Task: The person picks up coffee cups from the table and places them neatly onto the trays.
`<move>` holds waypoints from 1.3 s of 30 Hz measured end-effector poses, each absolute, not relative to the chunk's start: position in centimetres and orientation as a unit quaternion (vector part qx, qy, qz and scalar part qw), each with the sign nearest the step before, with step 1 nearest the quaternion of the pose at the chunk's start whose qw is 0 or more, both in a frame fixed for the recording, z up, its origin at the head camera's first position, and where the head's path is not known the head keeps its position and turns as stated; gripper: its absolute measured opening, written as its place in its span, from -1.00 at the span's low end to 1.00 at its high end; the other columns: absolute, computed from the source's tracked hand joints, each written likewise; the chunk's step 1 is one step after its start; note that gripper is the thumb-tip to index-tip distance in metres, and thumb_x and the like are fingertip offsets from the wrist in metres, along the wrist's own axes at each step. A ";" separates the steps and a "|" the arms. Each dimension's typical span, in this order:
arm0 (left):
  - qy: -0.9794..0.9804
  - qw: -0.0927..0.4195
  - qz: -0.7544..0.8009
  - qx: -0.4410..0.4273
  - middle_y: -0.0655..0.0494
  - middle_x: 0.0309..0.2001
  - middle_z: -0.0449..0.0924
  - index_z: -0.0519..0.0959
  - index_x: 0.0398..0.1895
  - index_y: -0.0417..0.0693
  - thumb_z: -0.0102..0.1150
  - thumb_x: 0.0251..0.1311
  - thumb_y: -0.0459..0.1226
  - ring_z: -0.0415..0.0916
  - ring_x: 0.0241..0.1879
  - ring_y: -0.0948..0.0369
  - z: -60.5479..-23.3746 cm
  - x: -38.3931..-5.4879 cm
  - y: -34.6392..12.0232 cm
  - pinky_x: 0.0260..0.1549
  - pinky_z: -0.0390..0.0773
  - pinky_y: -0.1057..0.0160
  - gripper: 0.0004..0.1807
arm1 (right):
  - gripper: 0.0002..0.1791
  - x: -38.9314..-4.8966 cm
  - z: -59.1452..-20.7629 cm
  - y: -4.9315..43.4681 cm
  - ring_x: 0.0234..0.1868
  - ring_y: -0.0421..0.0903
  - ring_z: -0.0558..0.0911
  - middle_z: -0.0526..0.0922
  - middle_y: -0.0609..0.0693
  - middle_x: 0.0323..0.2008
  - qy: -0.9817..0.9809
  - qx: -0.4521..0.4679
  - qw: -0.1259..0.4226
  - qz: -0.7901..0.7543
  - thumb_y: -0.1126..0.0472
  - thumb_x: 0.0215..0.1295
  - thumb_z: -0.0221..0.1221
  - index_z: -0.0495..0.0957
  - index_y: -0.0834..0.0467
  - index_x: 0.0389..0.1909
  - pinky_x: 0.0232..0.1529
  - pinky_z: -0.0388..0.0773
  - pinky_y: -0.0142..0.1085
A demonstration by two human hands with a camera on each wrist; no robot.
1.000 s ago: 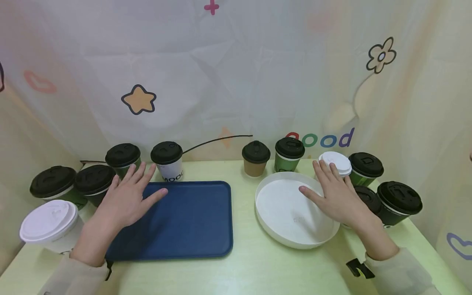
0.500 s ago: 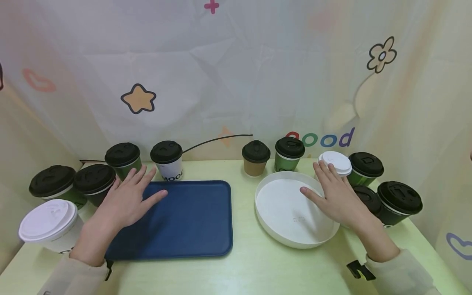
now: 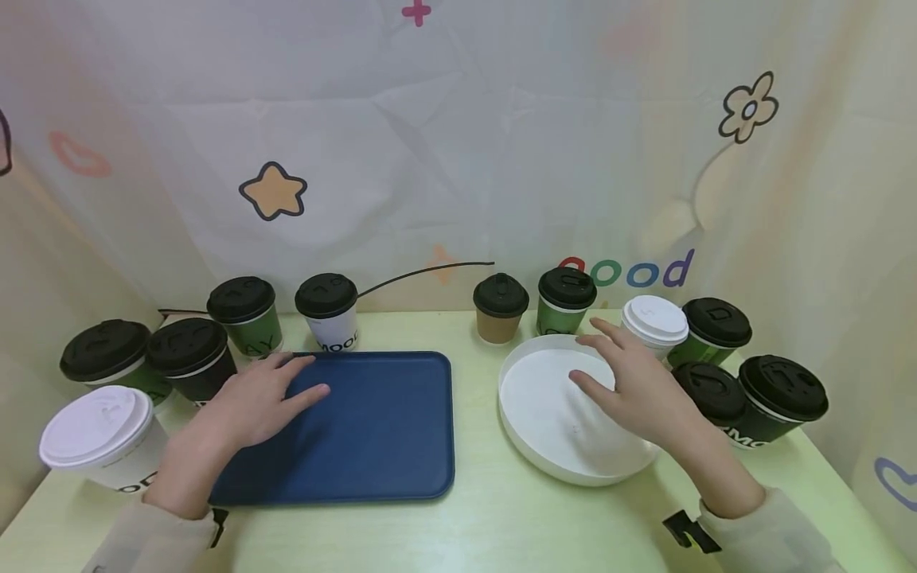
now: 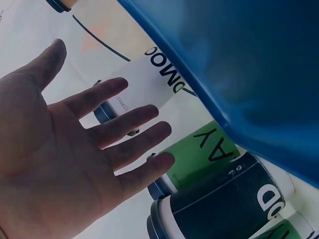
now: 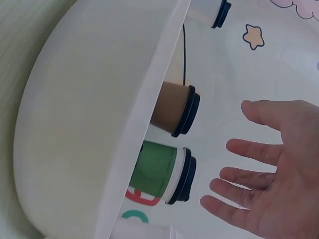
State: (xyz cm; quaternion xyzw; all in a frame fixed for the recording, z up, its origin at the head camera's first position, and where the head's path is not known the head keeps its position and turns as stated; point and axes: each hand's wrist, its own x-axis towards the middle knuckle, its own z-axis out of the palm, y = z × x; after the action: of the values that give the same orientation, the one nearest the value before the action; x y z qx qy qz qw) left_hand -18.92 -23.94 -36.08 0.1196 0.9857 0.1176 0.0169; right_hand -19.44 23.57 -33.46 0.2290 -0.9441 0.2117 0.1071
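Note:
My left hand (image 3: pixel 251 406) hovers over the left part of a blue tray (image 3: pixel 380 430), fingers spread and holding nothing. Beyond its fingers stand a green paper cup (image 3: pixel 256 334) and a white paper cup (image 3: pixel 333 328), both with black lids; the left wrist view shows the fingers overlapping them. My right hand (image 3: pixel 641 390), also holding nothing, is above the right side of a round white tray (image 3: pixel 552 398), its fingers extended toward the back. Close to that hand is a paper cup with a white lid (image 3: pixel 655 318).
Black-lidded cups stand at the left (image 3: pixel 189 358) and right (image 3: pixel 781 390), several in each group. A large white-lidded cup (image 3: pixel 100 438) is at the front left. Behind the round tray are a small brown cup (image 3: pixel 497 318) and a green cup (image 3: pixel 562 314). A printed curtain (image 3: pixel 458 159) hangs behind.
Both hands have changed posture: the left fingers have dropped lower and nearer, uncovering the green cup. The right hand has shifted slightly left, uncovering more of the white-lidded cup.

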 end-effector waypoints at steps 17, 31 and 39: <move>0.966 0.101 0.154 0.182 -0.49 0.38 0.26 0.38 0.44 -0.28 0.23 0.42 0.02 0.24 0.35 -0.40 -36.9 -19.4 -22.5 0.23 0.32 -0.37 -0.28 | -0.61 -19.2 -34.6 16.6 0.15 0.04 0.61 0.65 0.05 0.08 -0.922 0.351 0.075 0.142 0.08 0.40 0.32 0.61 0.19 0.13 0.14 0.58 -0.04; 0.966 0.138 0.150 0.161 -0.51 0.44 0.11 0.38 0.46 -0.18 0.33 0.33 0.02 0.05 0.40 -0.48 -38.1 -19.6 -21.6 0.20 0.23 -0.50 -0.24 | -0.50 -18.2 -35.7 12.8 -0.15 -0.03 0.69 0.67 0.06 -0.09 -0.916 0.383 -0.010 0.115 0.17 0.30 0.40 0.56 0.30 0.18 -0.14 0.65 -0.18; 0.966 0.169 0.137 0.142 -0.49 0.46 0.08 0.35 0.49 -0.15 0.43 0.24 0.01 0.04 0.41 -0.46 -38.3 -19.5 -21.3 0.22 0.23 -0.49 -0.16 | -0.46 -17.3 -37.2 10.4 -0.18 -0.11 0.69 0.68 0.05 -0.07 -0.924 0.372 -0.064 0.066 -0.04 0.35 0.36 0.59 0.26 0.16 -0.20 0.67 -0.25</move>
State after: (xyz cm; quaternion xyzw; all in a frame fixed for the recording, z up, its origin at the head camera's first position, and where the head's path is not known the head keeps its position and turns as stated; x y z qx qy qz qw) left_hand -19.50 -21.32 -38.28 0.1417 0.9656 0.1372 0.1695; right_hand -17.26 10.45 -37.19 0.3723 -0.9235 0.0660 -0.0639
